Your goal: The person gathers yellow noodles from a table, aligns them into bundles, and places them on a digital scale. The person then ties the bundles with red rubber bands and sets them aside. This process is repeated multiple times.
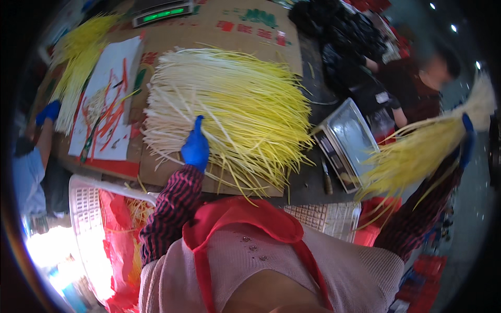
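Note:
A broad heap of yellow chives (235,105) lies on flattened cardboard before me, white stems to the left and yellow leaves to the right. My left hand (195,148), in a blue glove, is at the heap's near left side with one finger stretched out; its other fingers are hidden, so a grip on stalks cannot be made out. Raised off to the far right, my blue-gloved right hand (466,137) is closed around a bundle of yellow chives (422,144). The bundle's white ends point up and its leaves hang down towards the scale. It looks blurred.
A weighing scale (348,141) and a knife (327,178) lie right of the heap. Another scale (162,13) stands at the back. Left are a white sheet (119,62) with red strips, more chives (78,66) and a co-worker's gloved hand (49,111). Baskets (84,211) stand below; another person (415,86) is at right.

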A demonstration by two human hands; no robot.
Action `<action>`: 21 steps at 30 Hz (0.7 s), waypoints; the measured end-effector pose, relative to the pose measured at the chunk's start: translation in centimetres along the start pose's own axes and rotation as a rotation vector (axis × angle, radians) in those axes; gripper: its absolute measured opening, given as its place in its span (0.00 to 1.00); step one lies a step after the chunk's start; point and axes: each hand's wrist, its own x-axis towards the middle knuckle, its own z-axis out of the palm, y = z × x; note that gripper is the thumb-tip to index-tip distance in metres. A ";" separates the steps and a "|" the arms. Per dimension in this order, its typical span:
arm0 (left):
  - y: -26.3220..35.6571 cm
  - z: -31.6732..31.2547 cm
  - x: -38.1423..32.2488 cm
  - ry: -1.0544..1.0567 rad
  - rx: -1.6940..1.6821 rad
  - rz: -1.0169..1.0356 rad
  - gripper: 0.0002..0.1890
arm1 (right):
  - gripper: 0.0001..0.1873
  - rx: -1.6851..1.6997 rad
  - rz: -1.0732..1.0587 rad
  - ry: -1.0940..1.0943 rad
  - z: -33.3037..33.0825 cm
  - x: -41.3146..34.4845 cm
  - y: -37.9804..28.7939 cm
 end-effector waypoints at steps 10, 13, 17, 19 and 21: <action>0.9 -3.3 -1.0 0.107 -0.298 0.167 0.30 | 0.40 -0.202 0.155 -0.810 21.4 -18.0 13.9; 2.0 -6.3 -2.5 0.130 -0.606 0.166 0.30 | 0.51 -0.104 0.145 -1.082 25.3 -26.6 14.0; 4.0 -10.1 -3.7 0.235 -0.898 0.162 0.27 | 0.58 0.108 0.421 -1.046 25.2 -27.7 13.5; 5.2 -11.3 -3.6 0.266 -0.941 0.146 0.26 | 0.59 0.028 0.394 -1.107 24.1 -26.2 13.1; 6.3 -11.7 -3.5 0.322 -0.884 0.184 0.24 | 0.56 0.085 0.439 -1.072 23.3 -25.1 12.5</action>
